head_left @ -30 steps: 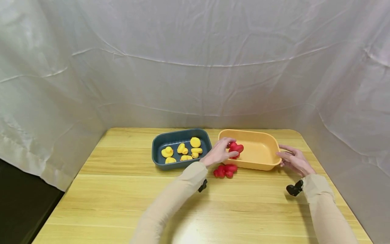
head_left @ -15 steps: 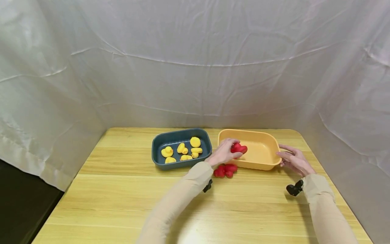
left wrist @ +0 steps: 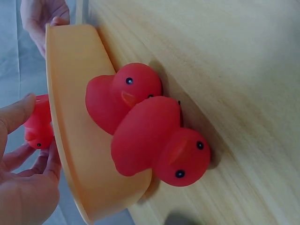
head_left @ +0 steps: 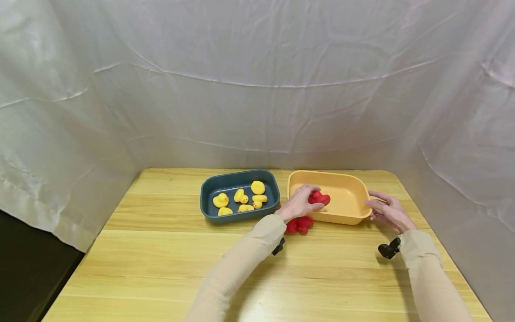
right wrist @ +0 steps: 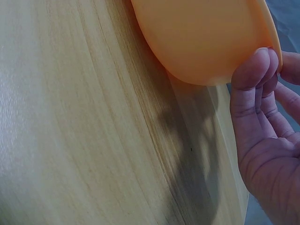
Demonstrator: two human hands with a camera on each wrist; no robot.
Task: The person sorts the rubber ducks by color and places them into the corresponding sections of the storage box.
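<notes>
My left hand reaches over the near left rim of the orange plastic tub. It holds a red rubber duck between thumb and fingers inside the tub; the left wrist view shows this duck head down behind the wall. Against the tub's near outer side lie two more red rubber ducks, one overlapping the other, partly covered by my left arm in the head view. At the tub's right end, my right hand grips the rim, its thumb on the outer wall.
A dark blue tub with several yellow rubber ducks stands left of the orange one. Both tubs sit near the back of the wooden table. Pale curtains hang behind and on both sides.
My left hand has moved right and a little deeper into the orange tub, the red duck moving with it. The right hand stays at the rim, and both tubs keep their places.
</notes>
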